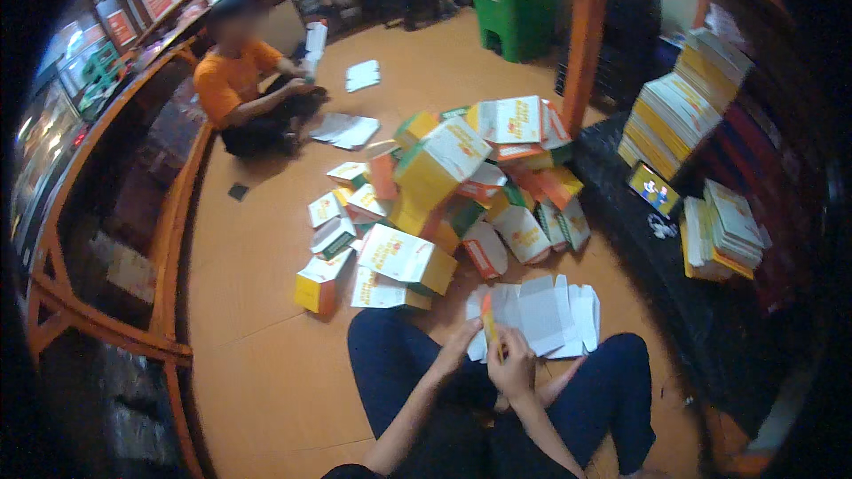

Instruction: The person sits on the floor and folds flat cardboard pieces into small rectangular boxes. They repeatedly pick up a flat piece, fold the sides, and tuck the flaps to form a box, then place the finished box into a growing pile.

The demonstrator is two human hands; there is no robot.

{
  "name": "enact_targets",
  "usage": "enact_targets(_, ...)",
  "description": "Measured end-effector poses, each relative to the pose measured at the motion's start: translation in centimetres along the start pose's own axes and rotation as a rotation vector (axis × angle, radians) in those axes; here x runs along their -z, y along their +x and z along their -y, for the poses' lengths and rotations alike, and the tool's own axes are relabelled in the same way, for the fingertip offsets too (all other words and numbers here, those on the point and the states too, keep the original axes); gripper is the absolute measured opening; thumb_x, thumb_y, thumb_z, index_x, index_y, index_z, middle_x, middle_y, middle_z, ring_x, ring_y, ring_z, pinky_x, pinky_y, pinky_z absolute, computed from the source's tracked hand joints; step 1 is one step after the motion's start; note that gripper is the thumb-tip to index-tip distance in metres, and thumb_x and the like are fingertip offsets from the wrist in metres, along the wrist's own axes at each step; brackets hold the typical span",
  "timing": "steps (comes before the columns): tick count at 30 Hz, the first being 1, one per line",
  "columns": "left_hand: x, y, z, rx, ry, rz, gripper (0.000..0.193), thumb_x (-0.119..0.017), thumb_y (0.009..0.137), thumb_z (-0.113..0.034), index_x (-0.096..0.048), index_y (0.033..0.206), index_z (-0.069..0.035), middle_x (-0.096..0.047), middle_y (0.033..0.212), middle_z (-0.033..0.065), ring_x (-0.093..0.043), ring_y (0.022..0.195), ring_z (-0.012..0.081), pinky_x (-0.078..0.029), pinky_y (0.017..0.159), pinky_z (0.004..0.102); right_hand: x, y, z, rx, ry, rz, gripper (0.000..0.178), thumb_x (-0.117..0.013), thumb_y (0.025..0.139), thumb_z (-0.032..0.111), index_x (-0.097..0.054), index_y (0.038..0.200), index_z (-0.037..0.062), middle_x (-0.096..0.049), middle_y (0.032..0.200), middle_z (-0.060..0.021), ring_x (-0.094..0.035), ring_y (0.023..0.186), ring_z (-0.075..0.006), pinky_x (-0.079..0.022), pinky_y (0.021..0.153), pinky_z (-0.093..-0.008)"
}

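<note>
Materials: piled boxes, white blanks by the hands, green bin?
Piled boxes: likely paperboard, perhaps satin-coated; thin, folded, printed panels.
White blanks: probably paperboard, matte-looking; thin cut flaps.
Green bin: likely moulded plastic, gloss unclear; even colour.

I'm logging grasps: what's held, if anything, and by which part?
Left grip and right grip appear to hold a yellow-orange cardboard piece toward its lower end.

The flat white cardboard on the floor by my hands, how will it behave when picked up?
The flat white cardboard looks thin, so it is probably light. Its flapped outline suggests it may hinge between panels rather than stay stiff. Lying flat, it would likely slide, not roll.
</note>
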State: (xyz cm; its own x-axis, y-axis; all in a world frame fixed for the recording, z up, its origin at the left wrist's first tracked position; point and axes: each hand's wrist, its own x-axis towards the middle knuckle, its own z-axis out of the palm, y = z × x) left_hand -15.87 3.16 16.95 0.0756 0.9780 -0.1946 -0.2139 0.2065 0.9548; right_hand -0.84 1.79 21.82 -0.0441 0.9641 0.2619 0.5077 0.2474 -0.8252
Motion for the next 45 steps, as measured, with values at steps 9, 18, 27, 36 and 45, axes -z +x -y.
enact_targets(9,-0.2,-5.0,-8.6,0.015,0.187,-0.096,0.032,-0.067,0.099,-0.03,-0.069,0.107,0.001,-0.07,0.092,0.0019,-0.063,0.087,0.0097,-0.05,0.076,0.0292,6.9,4.6,7.3,0.319,-0.256,0.032,0.037,-0.076,0.079,0.017,-0.073,0.115,0.0102,-0.062,0.123,-0.0108,-0.054,0.121,-0.027,-0.038,0.11,-0.0408)
enact_targets(18,-1.1,-7.6,-12.8,-0.477,0.121,-0.123,0.01,-0.055,0.095,0.0,-0.063,0.102,0.002,-0.071,0.094,0.0078,-0.067,0.087,0.0114,-0.051,0.076,0.0246,9.1,7.0,6.8,0.44,-0.083,0.201,0.03,-0.074,0.078,0.016,-0.076,0.108,0.0155,-0.064,0.082,-0.0043,-0.06,0.085,-0.027,-0.04,0.078,-0.0401)
enact_targets(27,-3.2,-7.1,-12.3,-0.56,0.46,-0.291,0.032,-0.062,0.089,0.005,-0.051,0.117,-0.005,-0.066,0.084,0.0058,-0.055,0.059,0.0058,-0.042,0.053,0.0229,8.6,4.4,8.3,0.594,-0.118,0.149,0.04,-0.077,0.069,0.01,-0.079,0.108,0.022,-0.056,0.074,-0.0003,-0.059,0.071,-0.0207,-0.043,0.068,-0.035)
enact_targets(36,-6.6,-6.7,-14.6,-0.701,0.793,-0.38,0.022,-0.067,0.086,0.006,-0.059,0.104,-0.004,-0.064,0.086,0.0084,-0.061,0.07,0.018,-0.047,0.063,0.0302,10.1,4.5,8.9,0.672,-0.175,-0.116,0.04,-0.073,0.07,0.001,-0.075,0.109,0.0066,-0.057,0.075,-0.0036,-0.057,0.067,-0.0223,-0.044,0.065,-0.0359)
enact_targets(45,-10.4,-8.0,-14.0,-0.712,0.338,-0.436,0.03,-0.076,0.087,-0.008,-0.066,0.112,0.003,-0.07,0.101,0.0099,-0.065,0.091,0.0202,-0.05,0.083,0.0311,10.2,2.2,10.0,0.573,-0.109,-0.33,0.042,-0.075,0.076,0.002,-0.074,0.117,0.0051,-0.064,0.083,-0.0009,-0.061,0.071,-0.0203,-0.047,0.072,-0.0361)
